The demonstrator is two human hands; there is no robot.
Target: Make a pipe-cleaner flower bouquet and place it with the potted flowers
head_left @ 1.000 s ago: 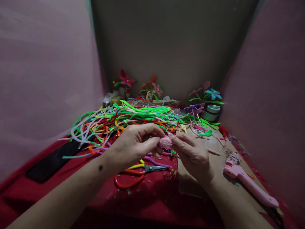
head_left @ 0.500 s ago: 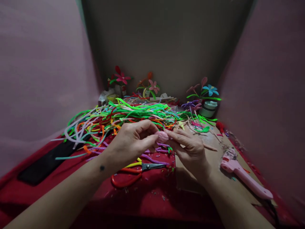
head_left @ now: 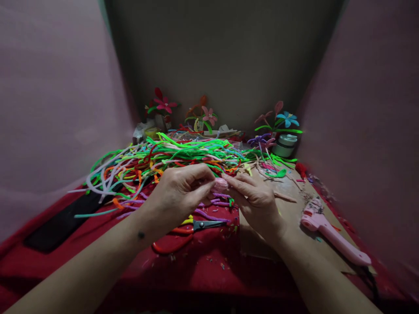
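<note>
Between my two hands, above the middle of the table, is a small pink fuzzy pipe-cleaner piece (head_left: 220, 185), rounded like a petal. My left hand (head_left: 185, 187) pinches its left end between thumb and fingers. The fingers of my right hand (head_left: 257, 198) close on its right end and cover part of it. Below my hands lie scissors (head_left: 191, 229) with red handles and dark blades pointing right. Several purple pipe cleaners (head_left: 209, 214) lie just behind the scissors, partly hidden by my hands.
A large heap of coloured pipe cleaners (head_left: 183, 150) spreads across the back. Finished pipe-cleaner flowers (head_left: 288, 118) stand along the wall. At right, a pink glue gun (head_left: 334, 235) rests on a brown board (head_left: 262, 246). A black flat object (head_left: 60, 224) lies at left on the red cloth (head_left: 131, 279).
Both hands and the pink piece stay nearly in place, with the piece turned slightly and the right fingers shifted on it. The whole view has moved a little.
</note>
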